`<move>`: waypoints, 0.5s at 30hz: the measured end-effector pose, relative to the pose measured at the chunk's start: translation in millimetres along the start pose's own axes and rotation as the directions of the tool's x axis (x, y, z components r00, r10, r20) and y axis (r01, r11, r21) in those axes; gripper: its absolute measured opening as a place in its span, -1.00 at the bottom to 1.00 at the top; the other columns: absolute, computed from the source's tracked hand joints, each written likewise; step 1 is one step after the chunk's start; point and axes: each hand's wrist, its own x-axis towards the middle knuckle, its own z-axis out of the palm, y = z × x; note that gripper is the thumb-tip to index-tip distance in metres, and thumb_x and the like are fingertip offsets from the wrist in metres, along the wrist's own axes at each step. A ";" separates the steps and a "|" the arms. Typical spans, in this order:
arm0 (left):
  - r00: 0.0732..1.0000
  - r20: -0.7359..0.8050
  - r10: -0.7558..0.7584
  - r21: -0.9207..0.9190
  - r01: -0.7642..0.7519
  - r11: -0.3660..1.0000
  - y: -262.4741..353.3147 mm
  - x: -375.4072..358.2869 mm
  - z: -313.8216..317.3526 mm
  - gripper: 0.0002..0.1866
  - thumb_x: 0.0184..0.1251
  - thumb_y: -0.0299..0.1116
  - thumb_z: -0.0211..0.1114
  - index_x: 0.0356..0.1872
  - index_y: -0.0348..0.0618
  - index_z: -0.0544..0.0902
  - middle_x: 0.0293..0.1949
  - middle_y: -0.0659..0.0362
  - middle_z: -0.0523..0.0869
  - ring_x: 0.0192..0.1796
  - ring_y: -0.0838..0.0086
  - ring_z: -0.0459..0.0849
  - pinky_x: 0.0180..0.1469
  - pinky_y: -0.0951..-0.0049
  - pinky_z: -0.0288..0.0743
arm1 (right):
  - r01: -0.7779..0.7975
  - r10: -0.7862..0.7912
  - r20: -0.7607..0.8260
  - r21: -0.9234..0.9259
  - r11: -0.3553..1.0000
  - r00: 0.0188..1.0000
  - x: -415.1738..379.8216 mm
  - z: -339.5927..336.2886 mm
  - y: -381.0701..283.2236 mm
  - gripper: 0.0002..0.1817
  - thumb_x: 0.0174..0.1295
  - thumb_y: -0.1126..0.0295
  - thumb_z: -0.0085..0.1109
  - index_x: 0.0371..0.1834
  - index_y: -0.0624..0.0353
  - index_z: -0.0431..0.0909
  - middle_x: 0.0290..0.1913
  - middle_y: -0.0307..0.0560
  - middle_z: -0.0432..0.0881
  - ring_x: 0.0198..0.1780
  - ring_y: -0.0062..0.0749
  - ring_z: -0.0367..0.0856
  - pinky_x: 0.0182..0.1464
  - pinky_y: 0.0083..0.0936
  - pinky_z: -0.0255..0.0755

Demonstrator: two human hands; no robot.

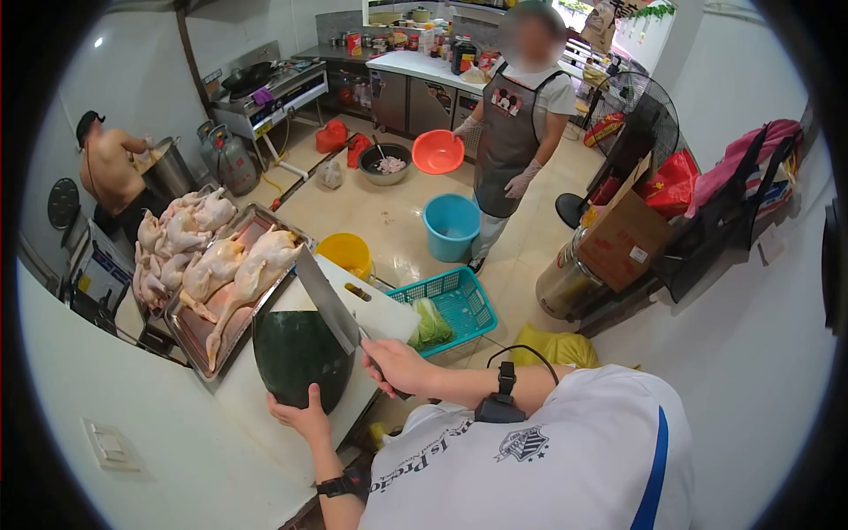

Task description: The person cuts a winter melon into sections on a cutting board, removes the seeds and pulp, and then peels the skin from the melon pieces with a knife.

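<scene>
Your two hands at a dark green melon (303, 362), seen from the head. Your left hand (305, 413) is open, thumb raised and fingers spread against the melon's near end; it steadies the rind without closing round it. The left forearm rises steeply to it from below, a black band at the wrist. The melon lies directly ahead of the left hand, on a white worktop (256, 442).

Your right hand (393, 367) — set to the right of the left and slightly farther forward — is closed around the handle of a cleaver (327, 300). The right forearm reaches in from the right, a black watch-like band on its wrist. From this fist the broad blade slants forward and leftward, overlapping the melon's right edge in view; whether steel meets rind cannot be told.

Ahead and left of your left hand, plucked poultry (261, 261) lies in a metal tray (234, 325). Just beyond your right hand, a leafy cabbage (430, 324) sits in a turquoise basket (464, 300); a yellow bucket (360, 258) stands past the blade. Well ahead, an aproned co-worker (511, 124) holds a red basin (437, 152).
</scene>
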 end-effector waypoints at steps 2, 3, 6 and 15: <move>1.000 0.009 0.013 -0.012 -0.013 1.000 -4.7 3.3 -1.9 0.16 0.12 0.07 0.61 0.55 -0.34 0.08 0.48 -0.20 0.22 0.54 -0.15 0.14 0.57 -0.13 -0.04 | 0.017 -0.017 0.000 -0.044 0.999 1.000 0.0 -1.1 -0.6 -0.51 0.64 -0.05 -0.20 -0.22 0.17 0.42 -0.52 -0.30 0.40 -0.64 -0.61 0.39 -0.62 -0.55 0.36; 0.999 0.012 0.043 -0.033 -0.043 0.999 -9.1 5.2 -1.5 0.14 0.13 0.04 0.61 0.55 -0.32 0.09 0.49 -0.19 0.22 0.55 -0.14 0.14 0.57 -0.11 -0.03 | 0.036 -0.036 0.002 -0.086 0.996 0.999 -0.2 -2.0 -0.9 -0.50 0.64 -0.05 -0.20 -0.23 0.18 0.43 -0.52 -0.30 0.40 -0.65 -0.61 0.38 -0.62 -0.56 0.36; 0.997 0.028 0.074 -0.061 -0.073 0.995 -12.3 6.2 -5.0 0.11 0.15 -0.01 0.61 0.57 -0.28 0.10 0.52 -0.18 0.22 0.57 -0.13 0.13 0.58 -0.09 -0.02 | 0.060 -0.056 0.037 -0.126 0.990 0.998 -0.1 -9.1 -1.9 -0.49 0.64 -0.05 -0.21 -0.24 0.19 0.43 -0.53 -0.30 0.39 -0.66 -0.62 0.38 -0.63 -0.57 0.36; 0.994 0.048 0.096 -0.080 -0.092 0.993 -13.1 5.4 -6.5 0.11 0.17 -0.04 0.60 0.59 -0.25 0.07 0.55 -0.17 0.18 0.58 -0.11 0.11 0.60 -0.07 -0.03 | 0.073 -0.069 0.031 -0.144 0.987 0.997 -2.5 -8.4 -2.7 -0.49 0.65 -0.04 -0.22 -0.24 0.20 0.43 -0.53 -0.30 0.39 -0.66 -0.63 0.38 -0.63 -0.58 0.36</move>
